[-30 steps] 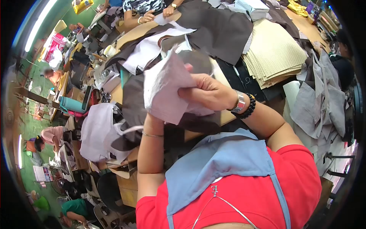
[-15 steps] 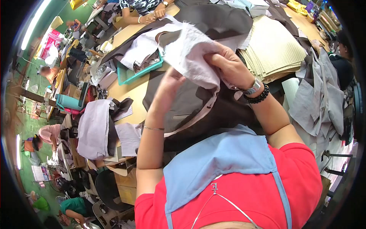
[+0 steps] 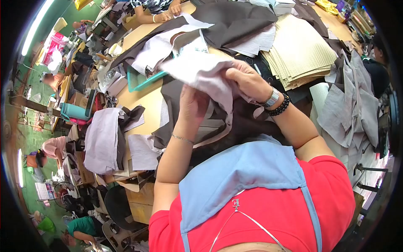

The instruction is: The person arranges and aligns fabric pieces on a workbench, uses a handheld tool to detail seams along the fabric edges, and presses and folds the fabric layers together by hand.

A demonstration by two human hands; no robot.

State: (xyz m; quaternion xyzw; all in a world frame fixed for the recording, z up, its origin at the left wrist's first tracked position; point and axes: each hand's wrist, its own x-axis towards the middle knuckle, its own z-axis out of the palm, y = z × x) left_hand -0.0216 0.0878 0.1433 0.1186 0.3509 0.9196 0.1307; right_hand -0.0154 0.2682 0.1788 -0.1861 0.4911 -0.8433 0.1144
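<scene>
A pale lilac piece of fabric (image 3: 205, 73) is held up in front of me, its upper left part bright and smooth. My right hand (image 3: 248, 80) pinches its right side between thumb and fingers. My left hand (image 3: 194, 103) is under the lower left edge, touching it from below; the cloth covers its fingertips. A narrow strip hangs from the piece towards my lap. Beneath both hands lies dark brown material (image 3: 247, 117) with a smooth face.
A teal tray (image 3: 145, 82) sits beyond my left hand, partly under pale-backed sheets. At the right is a stack of cream textured sheets (image 3: 300, 54); grey cloth (image 3: 350, 101) hangs beside it. Folded pale pieces (image 3: 102, 140) lie at the left. Another person's hands (image 3: 168, 14) rest on the far table.
My left hand has moved right and under the fabric. The fabric's raised upper part has come down and flopped leftward, while my right hand keeps its pinch.
</scene>
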